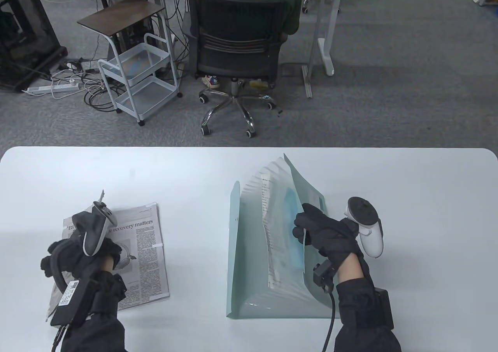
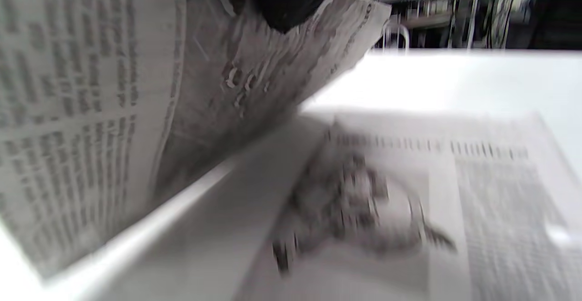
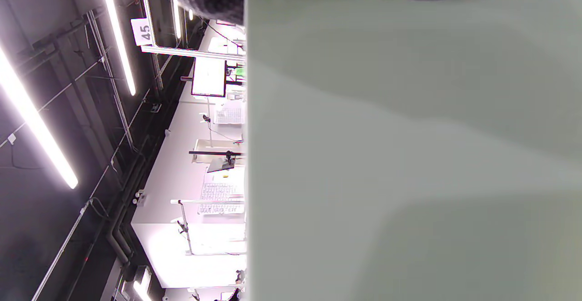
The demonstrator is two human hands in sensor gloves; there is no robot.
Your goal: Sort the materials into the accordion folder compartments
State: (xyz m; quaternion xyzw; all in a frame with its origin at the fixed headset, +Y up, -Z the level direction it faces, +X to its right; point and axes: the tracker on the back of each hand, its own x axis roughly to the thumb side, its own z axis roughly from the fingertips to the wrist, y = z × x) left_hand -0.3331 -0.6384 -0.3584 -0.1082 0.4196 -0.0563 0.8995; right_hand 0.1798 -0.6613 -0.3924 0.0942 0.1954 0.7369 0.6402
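The right hand (image 1: pixel 330 237) grips the accordion folder's (image 1: pixel 249 289) front flap (image 1: pixel 311 200), fingers (image 1: pixel 305 221) curled over its edge, pulling it back so the pockets gape. The left hand (image 1: pixel 76 251) curls round a lifted newspaper sheet (image 2: pixel 91 110) off the newspaper stack (image 1: pixel 146 251). Bare worktop (image 1: pixel 194 181) between them leaves room to carry it across.

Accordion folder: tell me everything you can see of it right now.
The accordion folder is pale green, translucent plastic by the look of it, lying on the white table right of centre. Its pleated pockets are fanned open, with printed sheets and a blue-tinted one visible inside. The right hand grips the front cover, bending it back to hold the pockets apart. The right wrist view shows that cover close up, a plain green surface.
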